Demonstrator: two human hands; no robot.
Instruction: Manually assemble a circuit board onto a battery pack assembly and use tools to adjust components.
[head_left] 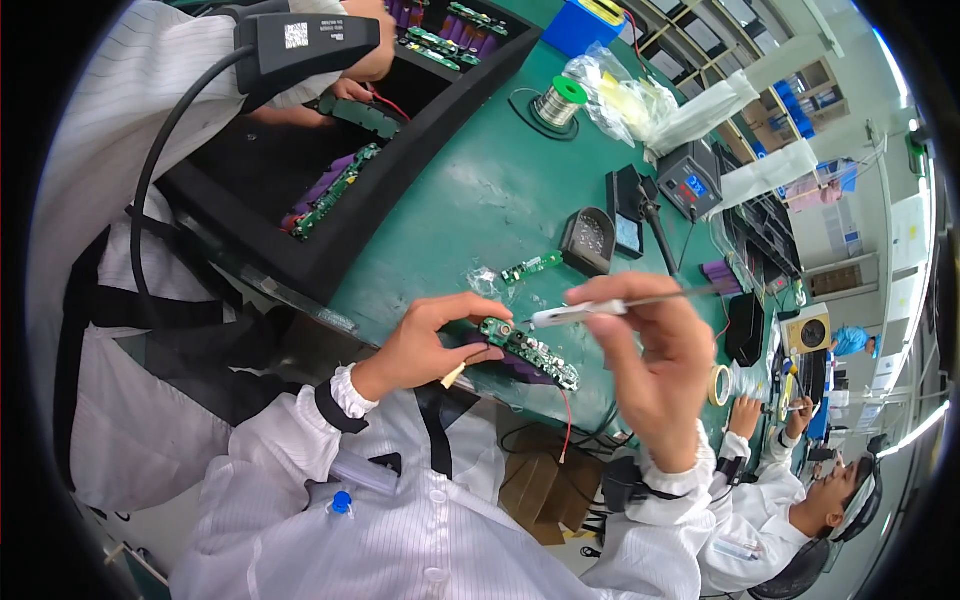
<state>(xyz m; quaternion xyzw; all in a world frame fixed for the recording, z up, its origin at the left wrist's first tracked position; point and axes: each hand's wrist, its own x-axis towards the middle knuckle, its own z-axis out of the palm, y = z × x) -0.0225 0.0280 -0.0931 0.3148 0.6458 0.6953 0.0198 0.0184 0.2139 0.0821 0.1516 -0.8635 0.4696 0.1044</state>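
My left hand [425,345] pinches the near end of a green circuit board [530,350] that sits on a purple battery pack [515,370], close to the bench's front edge. A red wire [568,425] hangs from the board's far end, and a wire with a pale connector [454,376] pokes out under my left fingers. Between the thumb and fingers of my right hand [660,360] is a slim tool with a white end [575,314] and a thin grey shaft. Its white end points at the board; whether it touches cannot be made out.
A small green board [532,267], a dark cup [588,242], a solder spool [560,100] and a soldering station [690,180] stand beyond. At left, a co-worker's hands [345,100] reach into a black foam-edged tray [430,150] of battery packs. Another person [790,500] works at right, near a tape roll [719,385].
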